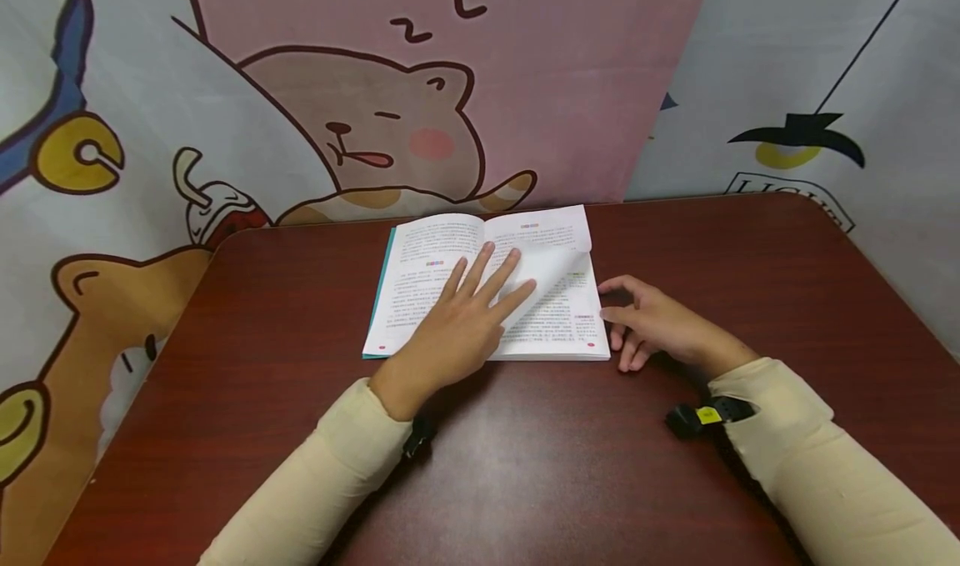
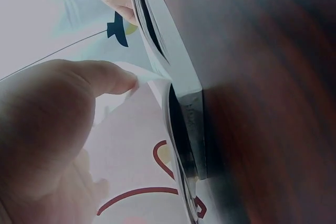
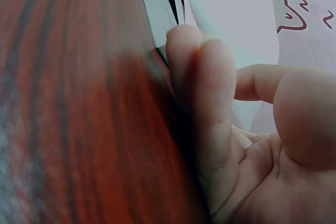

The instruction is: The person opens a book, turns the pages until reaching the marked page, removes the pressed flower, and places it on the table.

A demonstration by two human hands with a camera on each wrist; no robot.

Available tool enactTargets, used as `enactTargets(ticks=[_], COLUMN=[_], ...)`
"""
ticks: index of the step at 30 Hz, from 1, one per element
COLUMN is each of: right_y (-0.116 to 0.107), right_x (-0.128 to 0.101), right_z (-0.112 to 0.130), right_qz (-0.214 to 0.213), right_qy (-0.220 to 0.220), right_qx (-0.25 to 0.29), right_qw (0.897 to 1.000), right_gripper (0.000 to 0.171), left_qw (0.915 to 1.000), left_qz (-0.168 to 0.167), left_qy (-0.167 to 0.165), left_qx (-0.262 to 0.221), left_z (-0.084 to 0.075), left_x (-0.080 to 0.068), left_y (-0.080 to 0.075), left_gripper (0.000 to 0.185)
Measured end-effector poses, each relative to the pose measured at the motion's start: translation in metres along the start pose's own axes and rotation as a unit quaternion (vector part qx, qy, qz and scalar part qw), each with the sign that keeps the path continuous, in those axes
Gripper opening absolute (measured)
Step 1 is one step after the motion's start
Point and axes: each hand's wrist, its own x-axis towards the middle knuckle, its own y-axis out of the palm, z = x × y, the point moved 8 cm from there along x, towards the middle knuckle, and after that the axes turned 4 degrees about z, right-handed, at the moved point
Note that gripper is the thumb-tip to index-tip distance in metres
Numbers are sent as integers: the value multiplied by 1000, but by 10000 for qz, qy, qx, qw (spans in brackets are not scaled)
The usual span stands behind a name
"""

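Note:
An open book [image 1: 412, 295] with printed pages and a teal cover edge lies on the table. One page [image 1: 551, 262] on its right side is lifted and curls over toward the middle. My left hand [image 1: 457, 333] rests across the middle of the book with fingers spread, against that curling page. In the left wrist view its thumb [image 2: 113, 77] lies along the raised paper. My right hand [image 1: 660, 324] is beside the book's right edge, fingers loosely bent. The right wrist view shows its fingertips [image 3: 184, 38] right at the corner of the page stack [image 3: 153, 9].
The brown wooden table [image 1: 547, 458] extends around the book. Behind it hangs a cloth [image 1: 570, 91] printed with cartoon animals. A black wrist device with a yellow label [image 1: 707, 416] sits at the right sleeve.

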Motion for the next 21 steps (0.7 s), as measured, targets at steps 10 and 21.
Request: enactTargets(ticks=[10, 21], right_y=[0, 1], right_x=[0, 1], right_z=[0, 0], right_qz=[-15, -24], right_qy=[-38, -61], right_qx=[-63, -126], right_qw=[10000, 9999], right_gripper=[63, 65], left_qw=[9997, 9999], left_qz=[167, 113], left_qy=[1, 100], left_qx=[156, 60], left_z=[-2, -3], left_x=[0, -1], left_y=[0, 0], left_gripper=[72, 75])
